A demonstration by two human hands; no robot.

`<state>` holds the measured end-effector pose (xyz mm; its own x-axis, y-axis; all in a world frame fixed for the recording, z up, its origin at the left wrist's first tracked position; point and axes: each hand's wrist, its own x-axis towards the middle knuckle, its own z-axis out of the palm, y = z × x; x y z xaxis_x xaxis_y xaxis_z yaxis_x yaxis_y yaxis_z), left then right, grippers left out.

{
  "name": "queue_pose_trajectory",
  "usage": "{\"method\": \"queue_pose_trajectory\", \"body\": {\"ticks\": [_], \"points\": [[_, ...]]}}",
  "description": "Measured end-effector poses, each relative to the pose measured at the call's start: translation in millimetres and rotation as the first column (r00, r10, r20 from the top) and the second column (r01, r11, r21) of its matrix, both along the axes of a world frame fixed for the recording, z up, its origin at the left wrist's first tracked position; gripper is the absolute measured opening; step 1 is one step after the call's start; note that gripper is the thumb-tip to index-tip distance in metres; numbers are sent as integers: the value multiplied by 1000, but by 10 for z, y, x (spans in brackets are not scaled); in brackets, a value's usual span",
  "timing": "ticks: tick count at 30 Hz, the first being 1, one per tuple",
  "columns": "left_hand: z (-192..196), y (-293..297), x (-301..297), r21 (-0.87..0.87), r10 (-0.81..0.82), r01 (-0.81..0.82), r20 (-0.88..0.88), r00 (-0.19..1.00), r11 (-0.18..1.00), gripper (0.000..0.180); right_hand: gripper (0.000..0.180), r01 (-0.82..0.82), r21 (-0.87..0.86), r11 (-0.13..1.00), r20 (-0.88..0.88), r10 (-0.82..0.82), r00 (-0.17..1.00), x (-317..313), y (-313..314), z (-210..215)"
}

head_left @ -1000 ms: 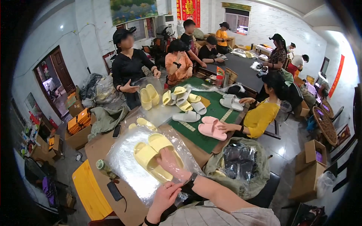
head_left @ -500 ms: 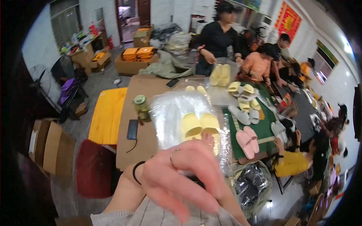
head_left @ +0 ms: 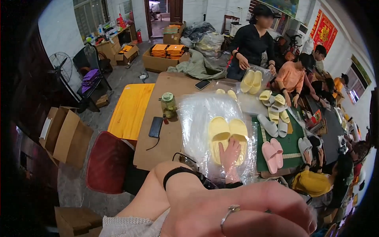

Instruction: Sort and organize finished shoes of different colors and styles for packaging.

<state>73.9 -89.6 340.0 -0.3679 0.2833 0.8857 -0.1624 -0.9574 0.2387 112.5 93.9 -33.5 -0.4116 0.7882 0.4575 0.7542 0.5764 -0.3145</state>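
My left hand [head_left: 244,213] is large and close in the lower part of the view, a ring on one finger. Its fingers are curled and pressed together, and whatever they may hold is hidden. On the table, my right hand [head_left: 231,152] lies with spread fingers on a pair of pale yellow slide slippers [head_left: 219,126], near their straps. The slippers rest side by side on a stack of clear plastic bags [head_left: 197,114]. Shiny film shows around their lower ends. Another yellow pair [head_left: 227,93] shows partly beyond the stack.
Left of the bags are a jar [head_left: 168,106] and a black phone-like device [head_left: 155,127] with a cord. Pink slippers [head_left: 272,154] and grey ones [head_left: 268,125] lie on a green mat [head_left: 290,140]. Opposite, a person [head_left: 252,43] holds bagged yellow slippers. A red chair [head_left: 106,162] stands left.
My left hand has come closer to the camera and shifted right, its fingers more curled. My right hand, mostly hidden before, now shows on the slippers. The whole view has shifted.
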Motion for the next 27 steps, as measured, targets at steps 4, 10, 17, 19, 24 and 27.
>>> {"method": "queue_pose_trajectory", "body": {"ticks": [4, 10, 17, 19, 24, 27], "points": [[30, -73, 202, -93, 79, -65, 147, 986, 994, 27, 63, -2, -14, 1000, -10, 1, 1000, 9, -4, 19], [38, -201, 341, -222, 188, -119, 323, 927, 968, 33, 64, -15, -30, 999, -23, 15, 1000, 7, 12, 21], [-105, -137, 124, -40, -7, 10, 56, 998, 999, 32, 64, -6, -28, 1000, 0, 6, 1000, 12, 1, 47], [-121, -134, 116, -13, -94, 95, 32, 995, 995, 33, 63, -24, 37, 999, -30, 25, 999, 11, 14, 16], [-81, -229, 166, -136, -49, 58, 64, 997, 989, 45, 64, -5, 6, 1000, -8, 5, 1000, 4, -4, -21], [-65, -291, 167, -220, -13, 30, 77, 997, 975, 53, 65, -19, -4, 1000, -42, 19, 999, -7, 1, -2]]}}
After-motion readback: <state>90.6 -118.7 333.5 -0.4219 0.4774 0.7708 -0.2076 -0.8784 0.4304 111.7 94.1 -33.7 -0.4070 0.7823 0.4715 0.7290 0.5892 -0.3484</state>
